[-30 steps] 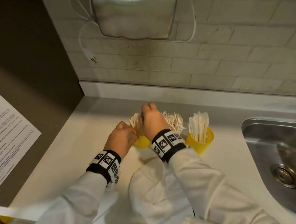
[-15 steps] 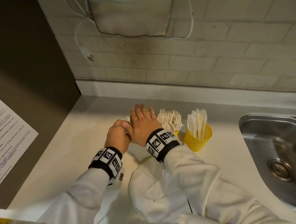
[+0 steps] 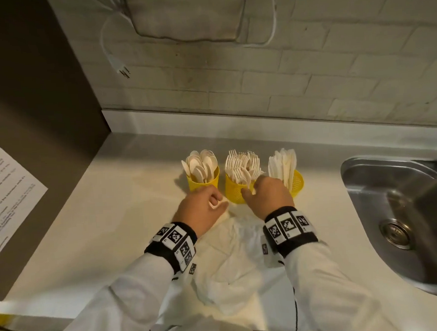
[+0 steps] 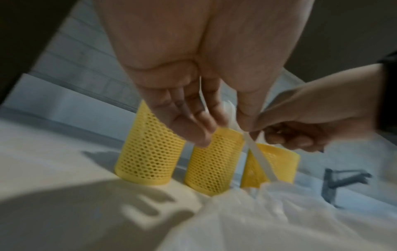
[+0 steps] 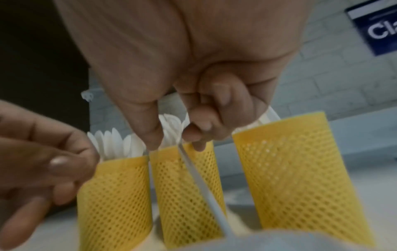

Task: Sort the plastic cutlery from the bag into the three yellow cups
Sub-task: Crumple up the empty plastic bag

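Three yellow cups are standing in a row: spoon cup (image 3: 203, 180) at 10 o'clock, fork cup (image 3: 235, 191) at 12, knife cup (image 3: 296, 183) at 2. The left hand (image 3: 202, 208) is pinching a white piece of cutlery (image 3: 216, 205); the right hand (image 3: 268, 197) is gripping a cutlery handle (image 5: 204, 190). The bag (image 3: 238, 264) is lying at 6 o'clock.

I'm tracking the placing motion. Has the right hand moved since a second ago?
Yes. The right hand was over the spoon cup; it now sits nearer, before the fork cup.
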